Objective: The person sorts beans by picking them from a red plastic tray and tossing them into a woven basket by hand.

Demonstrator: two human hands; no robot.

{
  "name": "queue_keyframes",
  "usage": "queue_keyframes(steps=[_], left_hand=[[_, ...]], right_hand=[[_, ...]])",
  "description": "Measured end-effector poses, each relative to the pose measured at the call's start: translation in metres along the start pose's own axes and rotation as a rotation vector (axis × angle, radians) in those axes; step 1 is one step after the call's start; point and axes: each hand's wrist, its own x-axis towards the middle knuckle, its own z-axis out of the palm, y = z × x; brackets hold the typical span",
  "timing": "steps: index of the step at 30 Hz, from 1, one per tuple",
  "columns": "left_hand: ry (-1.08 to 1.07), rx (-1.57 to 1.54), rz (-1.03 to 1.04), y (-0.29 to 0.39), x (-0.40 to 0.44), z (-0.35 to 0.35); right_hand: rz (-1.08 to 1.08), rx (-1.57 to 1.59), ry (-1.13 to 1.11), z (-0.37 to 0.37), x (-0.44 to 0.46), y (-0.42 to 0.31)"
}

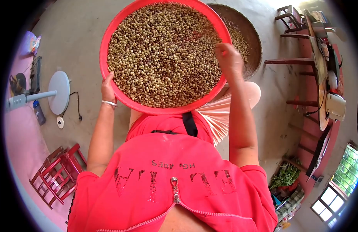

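A round red plastic basket [109, 34] is held in front of me, above my lap. A thick layer of small round beans or seeds [163, 58], greenish tan to dark brown, covers its inside. My left hand [108, 89] grips the rim at the lower left, thumb over the edge. Over the right rim is my right hand [230, 60], blurred by motion, with its fingers curled closed. What they hold, if anything, is hidden. Partly behind the basket, a wide brown woven basket [256, 46] stands on the floor with more of the same beans inside.
To the left are a standing fan [59, 92] with a round base and cable, and red wooden chairs [59, 176]. A long table [316, 69] with items on it and a wooden stool [290, 17] stand at the right. Green leafy plants [286, 174] lie lower right.
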Motion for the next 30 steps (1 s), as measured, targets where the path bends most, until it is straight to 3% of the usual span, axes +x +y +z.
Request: queue_keyframes(steps=[4, 30], left_hand=[[0.017, 0.005, 0.029, -0.002, 0.004, -0.003], [0.026, 0.043, 0.039, -0.002, 0.002, -0.005]], right_hand=[[-0.154, -0.140, -0.119, 0.036, -0.016, -0.022], [0.001, -0.239, -0.321, 0.034, -0.008, -0.018]])
